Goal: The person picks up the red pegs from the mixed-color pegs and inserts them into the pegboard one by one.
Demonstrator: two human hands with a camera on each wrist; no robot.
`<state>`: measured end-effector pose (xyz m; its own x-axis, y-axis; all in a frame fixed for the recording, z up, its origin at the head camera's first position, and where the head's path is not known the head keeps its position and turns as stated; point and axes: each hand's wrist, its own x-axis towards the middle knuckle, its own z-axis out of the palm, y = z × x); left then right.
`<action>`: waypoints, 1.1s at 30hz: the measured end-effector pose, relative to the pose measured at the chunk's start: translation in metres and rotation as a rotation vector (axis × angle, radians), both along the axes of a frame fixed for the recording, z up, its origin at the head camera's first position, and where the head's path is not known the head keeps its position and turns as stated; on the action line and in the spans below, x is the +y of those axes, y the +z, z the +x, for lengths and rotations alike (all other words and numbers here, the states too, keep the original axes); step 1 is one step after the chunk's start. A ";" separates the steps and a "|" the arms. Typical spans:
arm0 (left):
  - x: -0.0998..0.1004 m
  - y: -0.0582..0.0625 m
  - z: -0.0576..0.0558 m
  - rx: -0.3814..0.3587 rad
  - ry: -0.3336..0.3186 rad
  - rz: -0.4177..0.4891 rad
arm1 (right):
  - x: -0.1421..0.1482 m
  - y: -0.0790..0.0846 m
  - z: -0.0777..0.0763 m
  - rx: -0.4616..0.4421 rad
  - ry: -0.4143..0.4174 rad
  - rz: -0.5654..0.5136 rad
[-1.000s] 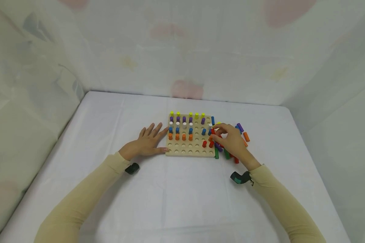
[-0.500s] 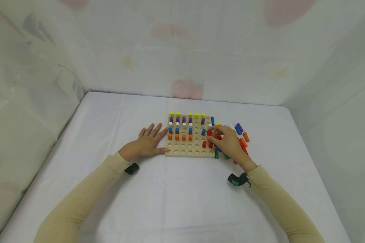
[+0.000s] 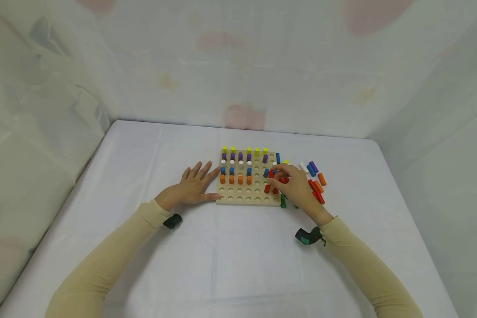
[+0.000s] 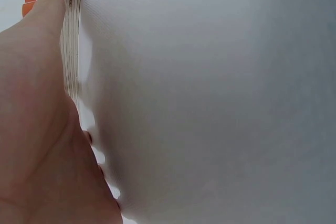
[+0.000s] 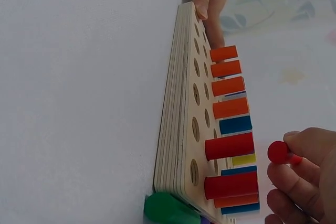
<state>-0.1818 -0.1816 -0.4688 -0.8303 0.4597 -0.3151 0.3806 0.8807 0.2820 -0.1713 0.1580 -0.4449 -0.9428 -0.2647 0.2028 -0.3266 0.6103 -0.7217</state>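
Note:
My left hand [image 3: 190, 186] lies with fingers spread at the left edge of a wooden pegboard [image 3: 244, 202]. Its thumb rests on the near left corner. In the right wrist view, my right hand [image 5: 307, 169] pinches a red peg [image 5: 277, 152] between thumb and fingers, held apart from the standing pegs. In the head view that hand is over the board's right part. Rows of yellow, purple, white, blue and orange pegs [image 3: 240, 179] stand upright in the holes. Two red pegs [image 3: 266, 189] stand near the front right. The hand hides some holes on the right.
Loose pegs of several colours, among them an orange peg [image 3: 322, 179] and a white peg [image 3: 303, 168], lie right of the board on the white tablecloth [image 3: 238, 260]. A green peg [image 5: 169, 208] lies against the board's near right corner. Patterned cloth hangs behind and at both sides.
My right hand has moved a little left over the board with the red peg, uncovering more of the loose pegs on the right. My left hand has stayed in place.

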 end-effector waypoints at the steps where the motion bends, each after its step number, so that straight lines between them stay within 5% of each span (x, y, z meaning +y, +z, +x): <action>1: 0.000 0.000 0.000 0.002 -0.001 -0.001 | -0.001 0.000 0.000 0.008 0.001 -0.001; 33: -0.003 -0.001 -0.001 -0.002 -0.003 0.031 | -0.013 -0.003 0.003 0.035 0.017 0.003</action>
<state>-0.1824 -0.1842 -0.4695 -0.8281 0.4721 -0.3022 0.3829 0.8702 0.3101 -0.1686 0.1452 -0.4478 -0.9304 -0.2812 0.2353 -0.3623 0.6064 -0.7078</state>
